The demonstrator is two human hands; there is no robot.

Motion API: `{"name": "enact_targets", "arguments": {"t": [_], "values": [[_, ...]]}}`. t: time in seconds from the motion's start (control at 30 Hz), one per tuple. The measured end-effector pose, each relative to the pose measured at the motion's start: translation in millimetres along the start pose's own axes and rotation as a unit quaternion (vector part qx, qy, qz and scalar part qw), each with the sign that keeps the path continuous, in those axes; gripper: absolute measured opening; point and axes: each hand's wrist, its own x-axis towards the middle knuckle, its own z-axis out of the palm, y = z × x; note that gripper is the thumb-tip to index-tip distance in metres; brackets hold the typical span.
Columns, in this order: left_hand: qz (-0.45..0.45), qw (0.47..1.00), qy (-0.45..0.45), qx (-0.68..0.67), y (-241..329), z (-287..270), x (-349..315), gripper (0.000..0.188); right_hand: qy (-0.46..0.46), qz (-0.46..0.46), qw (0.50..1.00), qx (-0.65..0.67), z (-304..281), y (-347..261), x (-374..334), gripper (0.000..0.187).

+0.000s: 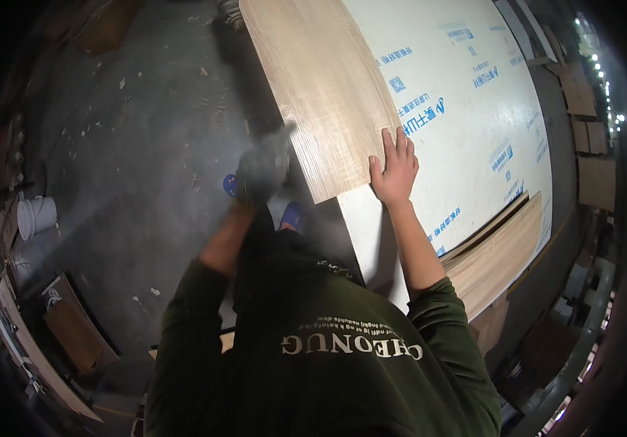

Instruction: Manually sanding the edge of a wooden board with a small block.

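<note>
A long wood-grain board [320, 87] lies at the left side of a large white sheet printed in blue [466, 138], its near end reaching toward me. My right hand [396, 172] rests on the board's near right corner with its fingers spread. Beside the board's left edge is my left hand [255, 182], heavily smeared by motion. It looks dark, as if gloved or round a dark thing, and its fingers cannot be made out. Whether it touches the board's edge I cannot tell.
Narrow wood-grain strips [495, 240] lie on the sheet's near right part. A white bucket [36, 217] stands on the grey floor [146, 146] at the far left, where scraps are scattered. Panels [73, 331] lie at the lower left. Boards [596, 182] are stacked along the right.
</note>
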Motion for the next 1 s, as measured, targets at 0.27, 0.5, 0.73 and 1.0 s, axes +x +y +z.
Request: {"name": "enact_targets", "arguments": {"t": [0.27, 0.5, 0.73, 1.0], "values": [[-0.048, 0.977, 0.011, -0.206, 58, -11, -31, 0.017, 0.01, -0.005, 1.0, 0.009, -1, 0, 2, 0.061], [0.064, 0.901, -0.304, -0.302, 84, -8, -136, 0.035, -0.049, 0.047, 0.997, -0.041, 9, -11, 3, 0.075], [-0.181, 0.952, -0.103, -0.224, 20, -72, -92, 0.036, -0.237, -0.092, 0.966, -0.039, -1, -155, 17, 0.1], [-0.205, 0.943, -0.055, -0.256, 4, -39, -87, 0.042, -0.247, -0.18, 0.952, 0.023, -21, -89, -29, 0.078]]}}
